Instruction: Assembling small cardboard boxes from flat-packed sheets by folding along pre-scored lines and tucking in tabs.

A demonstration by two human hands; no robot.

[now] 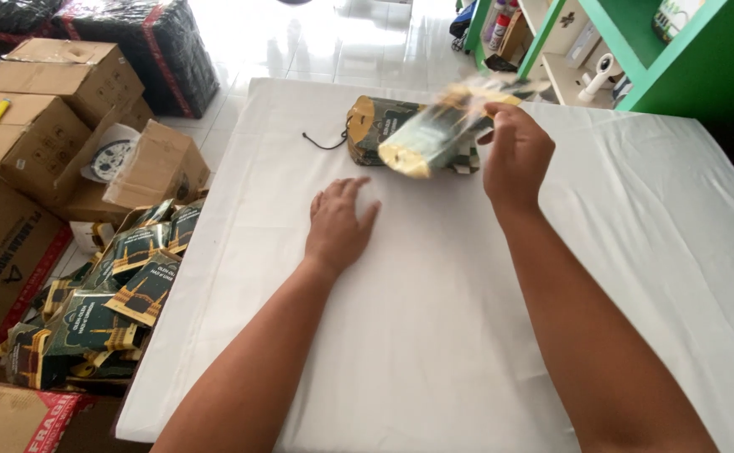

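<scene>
My right hand (514, 151) is raised above the white-covered table (434, 335) and grips a flat dark green and gold paper bag (434, 134), which is blurred and tilted. Behind it on the cloth lies a small stack of the same green and gold bags (375, 117), with a black cord (321, 141) trailing to its left. My left hand (339, 222) rests flat on the cloth, palm down, fingers slightly apart, holding nothing, a little in front of the stack.
A heap of several more green and gold bags (111, 294) fills an open carton on the floor at the left. Brown cardboard boxes (44, 109) and black wrapped bundles (157, 42) stand beyond. A green shelf unit (627, 42) with bottles stands at the back right.
</scene>
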